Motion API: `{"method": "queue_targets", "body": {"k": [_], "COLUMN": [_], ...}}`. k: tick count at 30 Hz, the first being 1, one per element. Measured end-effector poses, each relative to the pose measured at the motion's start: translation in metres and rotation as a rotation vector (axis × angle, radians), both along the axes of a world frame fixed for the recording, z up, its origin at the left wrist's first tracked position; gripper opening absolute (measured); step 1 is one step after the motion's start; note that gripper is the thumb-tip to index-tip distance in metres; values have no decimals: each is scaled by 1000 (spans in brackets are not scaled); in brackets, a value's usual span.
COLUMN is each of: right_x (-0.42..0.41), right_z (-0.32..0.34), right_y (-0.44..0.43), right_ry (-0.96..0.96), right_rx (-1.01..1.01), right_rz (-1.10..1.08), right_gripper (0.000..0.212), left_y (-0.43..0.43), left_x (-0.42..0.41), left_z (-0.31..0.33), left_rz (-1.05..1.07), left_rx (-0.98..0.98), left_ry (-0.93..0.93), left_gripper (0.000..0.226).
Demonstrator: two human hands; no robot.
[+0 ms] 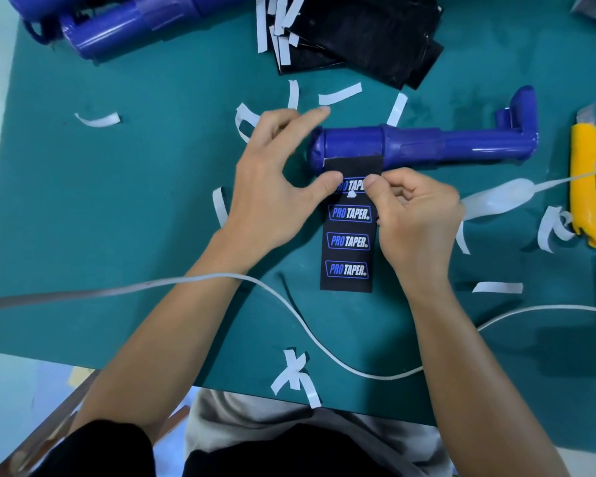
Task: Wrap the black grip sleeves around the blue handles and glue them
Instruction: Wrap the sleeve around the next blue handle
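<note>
While on sleeve (348, 241) edge, both hands (418, 215)

A blue handle (424, 146) lies crosswise on the green mat (117, 201), its thick end to the left. A black grip sleeve (348, 242) printed "PRO TAPER" runs from that end toward the person, flat on the mat. The left hand (272, 187) presses its thumb on the sleeve's top – forefinger reaching over the handle's end. The right hand (417, 215), fingers curled, pinches the sleeve's right edge just below the handle. White paper strips (339, 94) lie scattered around; a yellow utility knife (590, 187) sits far right.
</note>
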State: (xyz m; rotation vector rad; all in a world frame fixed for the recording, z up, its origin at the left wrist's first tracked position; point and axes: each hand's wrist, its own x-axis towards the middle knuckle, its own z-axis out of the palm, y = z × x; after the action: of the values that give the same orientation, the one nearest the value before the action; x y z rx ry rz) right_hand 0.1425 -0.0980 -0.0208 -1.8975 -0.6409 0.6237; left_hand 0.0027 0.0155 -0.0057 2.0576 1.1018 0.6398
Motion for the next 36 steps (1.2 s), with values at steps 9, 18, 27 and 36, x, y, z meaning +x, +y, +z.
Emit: {"method": "queue_targets", "body": {"k": [9, 18, 27, 36], "right_x": [1, 2, 2, 2], "right_z": [-2, -8, -9, -8], "right_y": [0, -1, -1, -1], "right_ry": [-63, -96, -102, -114], "right_rx": [-9, -9, -4, -16], "right_rz": [2, 11, 11, 17], "right_gripper": [20, 25, 26, 29], "left_y": [6, 9, 8, 4], "left_x": [1, 0, 4, 12], "left_z": [-6, -9, -11, -14], "left_rz": [-90, -97, -67, 11], "left_rx": [-163, -240, -223, -267], "left_ry": [-162, -213, -236, -270], "left_gripper": [56, 61, 49, 46]}}
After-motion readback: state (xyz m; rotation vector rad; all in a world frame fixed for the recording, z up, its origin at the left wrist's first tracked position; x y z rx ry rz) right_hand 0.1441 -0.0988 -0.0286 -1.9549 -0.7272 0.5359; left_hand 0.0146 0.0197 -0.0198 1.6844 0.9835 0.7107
